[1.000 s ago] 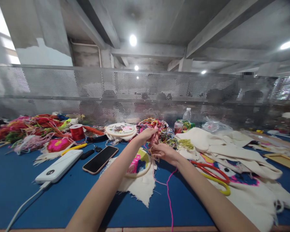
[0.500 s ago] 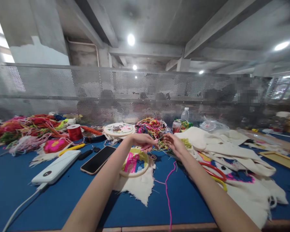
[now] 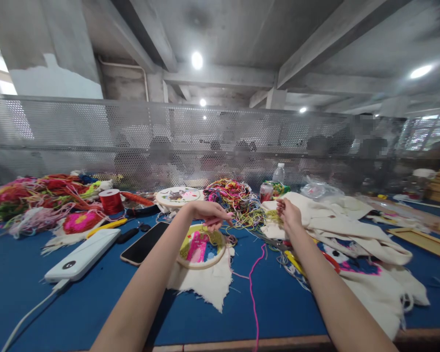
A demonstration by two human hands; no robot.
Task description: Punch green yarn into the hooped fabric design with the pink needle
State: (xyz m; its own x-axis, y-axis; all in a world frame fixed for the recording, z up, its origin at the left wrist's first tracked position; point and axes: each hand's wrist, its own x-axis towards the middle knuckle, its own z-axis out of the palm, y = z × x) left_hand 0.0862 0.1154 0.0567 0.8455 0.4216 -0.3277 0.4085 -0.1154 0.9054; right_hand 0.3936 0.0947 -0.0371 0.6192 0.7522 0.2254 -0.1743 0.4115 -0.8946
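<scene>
My left hand (image 3: 213,215) hovers over the far side of a round embroidery hoop (image 3: 202,267), its fingers bent and pinched together. What they hold, if anything, is too small to make out. The hoop stretches white cloth (image 3: 209,289) with a pink, yellow-green and blue yarn pattern (image 3: 197,248); yellow-green yarn lies loose on it below my fingers. My right hand (image 3: 289,214) is raised off to the right, before the heaped white cloth, fingertips drawn together; anything between them is too fine to see. Red-and-yellow-handled scissors (image 3: 295,263) lie partly under my right forearm.
A phone (image 3: 143,244), a white power bank (image 3: 82,255) with a cable and a red ribbon spool (image 3: 111,201) lie left. Behind are a yarn tangle (image 3: 230,195), another hoop (image 3: 179,196) and a bottle (image 3: 279,173). Pink yarn (image 3: 253,293) runs to the front edge.
My right hand has moved right, away from my left hand, and its fingers have drawn closer together. My left hand stays over the hoop, nearly in place. The scissors' yellow handle shows more.
</scene>
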